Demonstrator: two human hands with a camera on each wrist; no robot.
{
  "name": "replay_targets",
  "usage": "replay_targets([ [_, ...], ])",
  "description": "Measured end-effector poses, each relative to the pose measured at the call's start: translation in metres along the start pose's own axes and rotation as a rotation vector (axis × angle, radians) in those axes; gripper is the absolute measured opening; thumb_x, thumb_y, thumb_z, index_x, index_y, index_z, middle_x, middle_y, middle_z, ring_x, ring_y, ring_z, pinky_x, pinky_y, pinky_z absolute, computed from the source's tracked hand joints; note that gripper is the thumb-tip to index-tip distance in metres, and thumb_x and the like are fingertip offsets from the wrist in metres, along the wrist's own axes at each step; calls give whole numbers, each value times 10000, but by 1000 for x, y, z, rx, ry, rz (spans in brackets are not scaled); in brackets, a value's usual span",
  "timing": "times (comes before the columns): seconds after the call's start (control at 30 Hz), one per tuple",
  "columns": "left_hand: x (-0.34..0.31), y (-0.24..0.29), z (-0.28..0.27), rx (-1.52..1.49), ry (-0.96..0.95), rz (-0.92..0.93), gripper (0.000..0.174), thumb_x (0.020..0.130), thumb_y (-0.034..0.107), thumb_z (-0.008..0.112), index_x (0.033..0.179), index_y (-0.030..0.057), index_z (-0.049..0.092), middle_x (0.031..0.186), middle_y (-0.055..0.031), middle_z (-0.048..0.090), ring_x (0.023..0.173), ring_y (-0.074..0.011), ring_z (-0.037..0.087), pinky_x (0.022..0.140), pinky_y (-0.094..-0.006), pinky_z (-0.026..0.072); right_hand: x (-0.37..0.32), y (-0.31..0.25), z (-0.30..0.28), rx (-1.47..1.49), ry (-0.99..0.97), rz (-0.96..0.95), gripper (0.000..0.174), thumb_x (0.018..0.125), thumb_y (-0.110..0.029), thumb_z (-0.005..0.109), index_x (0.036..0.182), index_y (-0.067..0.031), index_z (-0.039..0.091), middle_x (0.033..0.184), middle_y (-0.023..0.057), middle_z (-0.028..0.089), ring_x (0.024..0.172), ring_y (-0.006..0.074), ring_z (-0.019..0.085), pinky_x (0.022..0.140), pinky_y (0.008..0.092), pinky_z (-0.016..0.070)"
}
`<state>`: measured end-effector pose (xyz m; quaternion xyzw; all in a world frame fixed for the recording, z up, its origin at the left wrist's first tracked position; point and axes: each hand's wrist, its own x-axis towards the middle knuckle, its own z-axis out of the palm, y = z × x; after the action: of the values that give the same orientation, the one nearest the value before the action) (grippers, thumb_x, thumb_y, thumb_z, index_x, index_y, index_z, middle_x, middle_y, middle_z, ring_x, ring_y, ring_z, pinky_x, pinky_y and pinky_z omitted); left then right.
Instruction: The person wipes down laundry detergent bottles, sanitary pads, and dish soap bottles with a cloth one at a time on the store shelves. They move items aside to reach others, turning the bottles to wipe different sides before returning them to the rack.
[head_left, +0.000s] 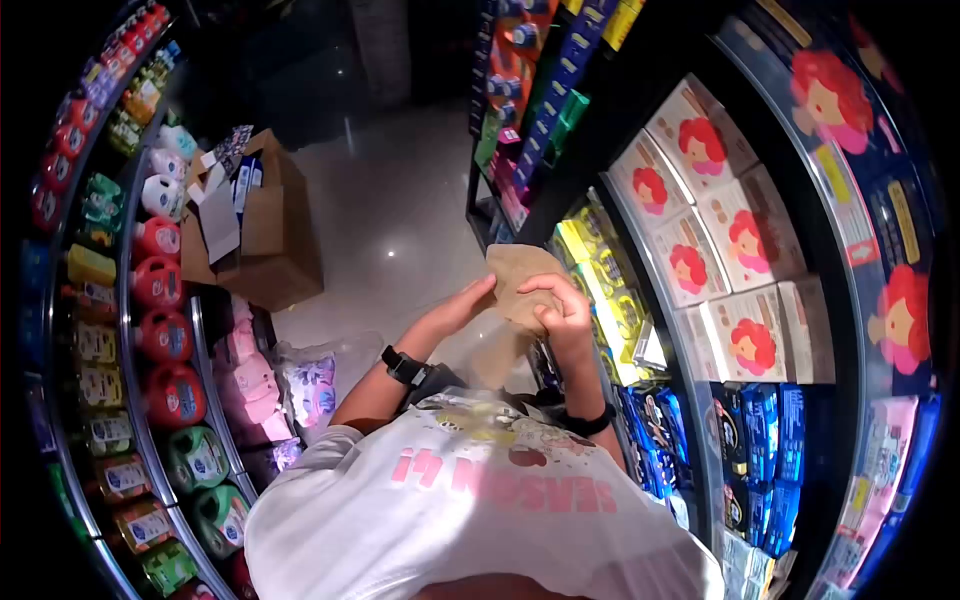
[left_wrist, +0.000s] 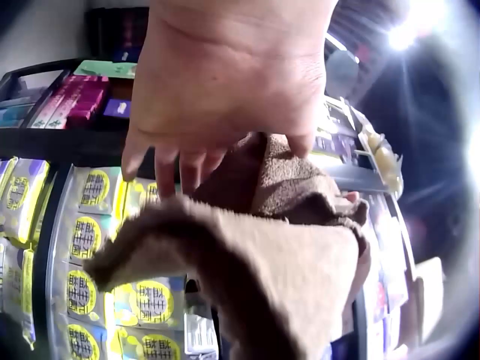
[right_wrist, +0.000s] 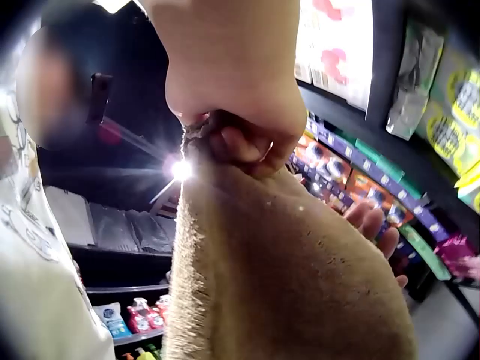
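A tan fuzzy cloth (head_left: pixel 525 285) hangs between both hands in front of the white shirt. My right hand (head_left: pixel 557 308) grips its upper edge with curled fingers, and the right wrist view shows the cloth (right_wrist: pixel 285 270) draping down from that fist (right_wrist: pixel 240 142). At the cloth's other side, my left hand (head_left: pixel 467 303) lies against it with straight fingers. In the left wrist view the folded cloth (left_wrist: pixel 292 247) sits below the left palm (left_wrist: pixel 225 90), and it partly covers the fingers. Left fingertips (right_wrist: pixel 371 221) show past the cloth's far side in the right wrist view.
Yellow-and-grey packs (head_left: pixel 605 285) and boxes with a red-haired figure (head_left: pixel 750 240) fill the right shelves. Bottles (head_left: pixel 165 335) line the left shelves. An open cardboard box (head_left: pixel 270 230) stands on the shiny floor (head_left: pixel 390 190), near a bagged purple item (head_left: pixel 312 385).
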<state>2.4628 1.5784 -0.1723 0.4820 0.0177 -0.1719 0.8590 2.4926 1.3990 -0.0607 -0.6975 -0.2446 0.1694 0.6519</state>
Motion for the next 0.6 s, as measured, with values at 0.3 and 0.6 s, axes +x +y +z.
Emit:
replay_targets([
  [0.3,-88,45,-62,-54,582,390,311,897,208,568,1131,5,546,955,1,613,846,-62,553,745,-231,456,93,56,90,102,-140,-32,445,765,-1,540,1202,-5,459,1177,106,479,1119,193,455,965,289,336],
  [0.6,-128,39,-133,246,1227,418,318,892,216,542,1116,-10,533,832,-87,610,781,-118,578,708,-277,459,164,98,177,-96,-492,61,262,875,-120,549,1092,19,597,999,112,620,960,171,562,830,283,436],
])
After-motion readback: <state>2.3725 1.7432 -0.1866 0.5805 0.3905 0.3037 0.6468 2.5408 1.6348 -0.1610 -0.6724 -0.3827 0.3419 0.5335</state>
